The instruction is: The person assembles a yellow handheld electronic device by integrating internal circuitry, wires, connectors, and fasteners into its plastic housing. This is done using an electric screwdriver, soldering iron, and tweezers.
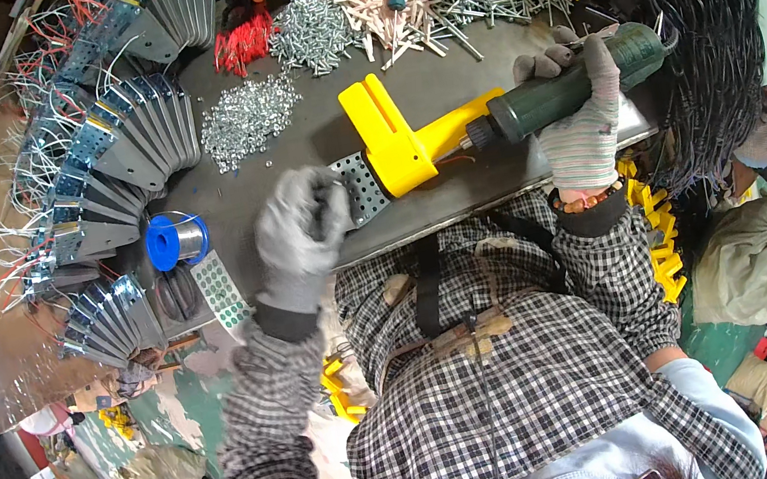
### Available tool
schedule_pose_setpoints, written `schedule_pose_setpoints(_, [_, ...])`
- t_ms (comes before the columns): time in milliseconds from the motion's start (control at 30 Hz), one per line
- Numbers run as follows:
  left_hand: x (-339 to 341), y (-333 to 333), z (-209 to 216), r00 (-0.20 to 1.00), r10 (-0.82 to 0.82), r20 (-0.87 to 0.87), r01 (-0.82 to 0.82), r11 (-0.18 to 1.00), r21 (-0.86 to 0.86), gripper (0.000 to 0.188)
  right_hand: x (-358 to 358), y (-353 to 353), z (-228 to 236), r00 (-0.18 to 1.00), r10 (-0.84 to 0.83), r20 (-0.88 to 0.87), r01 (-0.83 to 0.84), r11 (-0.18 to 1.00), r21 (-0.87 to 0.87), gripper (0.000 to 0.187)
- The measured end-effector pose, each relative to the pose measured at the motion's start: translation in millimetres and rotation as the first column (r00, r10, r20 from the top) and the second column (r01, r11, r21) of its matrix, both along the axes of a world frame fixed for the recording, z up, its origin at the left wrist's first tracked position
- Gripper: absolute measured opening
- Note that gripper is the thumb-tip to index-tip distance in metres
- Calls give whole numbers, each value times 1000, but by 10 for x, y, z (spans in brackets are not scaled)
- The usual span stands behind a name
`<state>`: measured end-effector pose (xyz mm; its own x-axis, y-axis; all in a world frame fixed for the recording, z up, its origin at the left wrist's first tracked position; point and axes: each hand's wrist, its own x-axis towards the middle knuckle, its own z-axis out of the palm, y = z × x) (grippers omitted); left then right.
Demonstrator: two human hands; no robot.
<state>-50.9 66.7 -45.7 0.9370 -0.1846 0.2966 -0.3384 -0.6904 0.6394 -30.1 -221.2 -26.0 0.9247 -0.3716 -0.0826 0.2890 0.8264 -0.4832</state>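
My right hand [579,120], in a striped glove, is wrapped round a dark green electric screwdriver [533,103]. The tool lies nearly level, its bit pointing left at a yellow plastic housing [397,151] and reaching its side; whether it sits in a screw I cannot tell. From the housing's left end sticks out a dark metal plate [362,189] dotted with holes. Right beside that plate is my left hand [300,223] in a grey glove. Its fingers look curled but are smeared by motion, so any hold is unclear.
Piles of nuts [250,120], screws [314,33], pale pegs [380,7] and red parts [244,42] line the bench's far side. Wired metal plates [152,126] stand at left, near a blue solder spool [176,241] and scissors [178,294]. Black cables [708,53] hang right.
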Motion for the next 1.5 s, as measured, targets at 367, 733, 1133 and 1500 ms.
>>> schedule_pose_setpoints(367, [-235,-332,-311,968,107,226,-93,993,-73,17,-12,1,-4,1000,-2,7,2,999,-43,40])
schedule_pose_setpoints(733, [-229,-348,-311,967,58,250,-54,998,-24,17,17,-28,-80,1000,14,-6,-14,999,39,32])
schedule_pose_setpoints(1133, [-230,-341,-364,965,48,256,-44,999,-19,20,25,39,-137,1000,11,9,-11,998,57,31])
schedule_pose_setpoints(1500, [-252,-365,-330,972,82,220,-96,994,51,16,7,27,-118,1000,-2,-13,2,1000,16,32])
